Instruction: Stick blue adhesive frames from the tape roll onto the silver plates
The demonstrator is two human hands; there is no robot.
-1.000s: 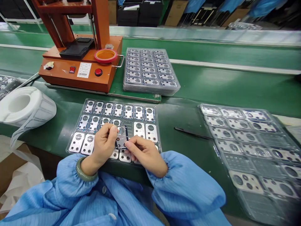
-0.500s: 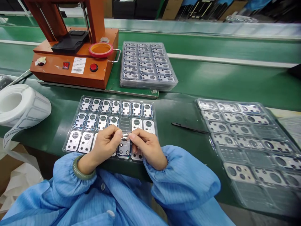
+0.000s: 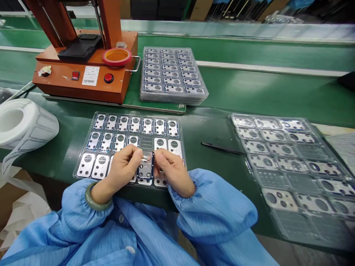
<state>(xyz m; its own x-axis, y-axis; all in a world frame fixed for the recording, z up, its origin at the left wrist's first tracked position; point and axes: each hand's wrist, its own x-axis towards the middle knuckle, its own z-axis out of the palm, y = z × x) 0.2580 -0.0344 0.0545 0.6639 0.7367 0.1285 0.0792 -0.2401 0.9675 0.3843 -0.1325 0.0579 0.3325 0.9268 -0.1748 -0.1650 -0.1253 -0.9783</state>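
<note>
Closest are two blue sleeves (image 3: 216,207), reaching in from the bottom. The left hand (image 3: 124,162), below a green bangle (image 3: 93,197), has its thumb and fingers pinched on the upper left of a small dark-edged plate (image 3: 145,170). The right hand (image 3: 173,170) has its fingers curled together at the plate's upper right corner; whether they grip it cannot be told. The plate is tilted over the front middle of a clear tray (image 3: 146,143), whose near edge lies close to the front of the bench. Bare bench separates this tray from another clear tray (image 3: 307,152) on the right, with a slim black tool (image 3: 222,148) lying in the gap, one end near that second tray.

The near tray has three rows of silver plates with round holes; one middle-row pocket is empty. The right tray is part-filled, with several pockets empty. At far left stands a white roll (image 3: 41,122), its strip trailing off the bench.

The bench top (image 3: 199,166) is dark green. Further back, an orange press (image 3: 83,88) carries a red tape ring (image 3: 116,63), beside stacked, filled trays (image 3: 174,96). Beyond runs a long green surface (image 3: 263,92).
</note>
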